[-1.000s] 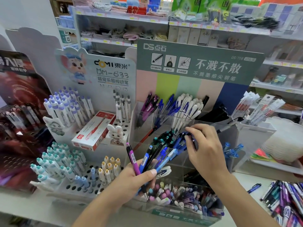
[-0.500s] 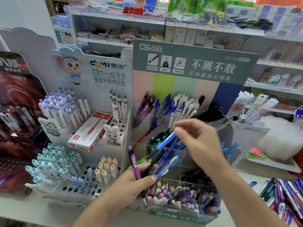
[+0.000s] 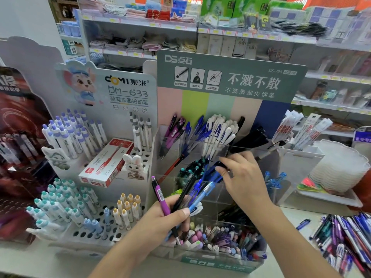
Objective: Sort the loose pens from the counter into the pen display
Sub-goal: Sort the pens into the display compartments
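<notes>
The left hand (image 3: 160, 219) holds a fanned bunch of pens (image 3: 186, 195) in front of the pen display (image 3: 220, 149), near centre of the view. Its grip is closed round the bunch: the thumb crosses the barrels and the fingers curl behind them. The bunch includes a purple pen (image 3: 159, 195) on the left, a black pen (image 3: 183, 194) beside it and several blue pens to the right, all pointing up and away from the hand.

The right hand (image 3: 243, 177) reaches into a middle compartment of the clear acrylic display. Its fingertips (image 3: 220, 170) pinch the end of a blue pen (image 3: 210, 171), which lies tilted among other blue pens in that compartment. The grip is narrow, closed on that one pen.

The display carries a green header card with white print. Its far row holds purple, blue, white and black pens in separate compartments. Its near tray holds a mixed mass of small pens and caps.

A heap of loose pens (image 3: 345, 239) lies on the bench (image 3: 291, 215) at the near right, well apart from both hands. One blue pen (image 3: 303, 223) lies alone just left of the heap.

To the left of the display stands a white holed rack (image 3: 96, 229) with capped pens standing upright. A red and white pen box (image 3: 106, 163) lies tilted on the rack's upper tier.
</notes>
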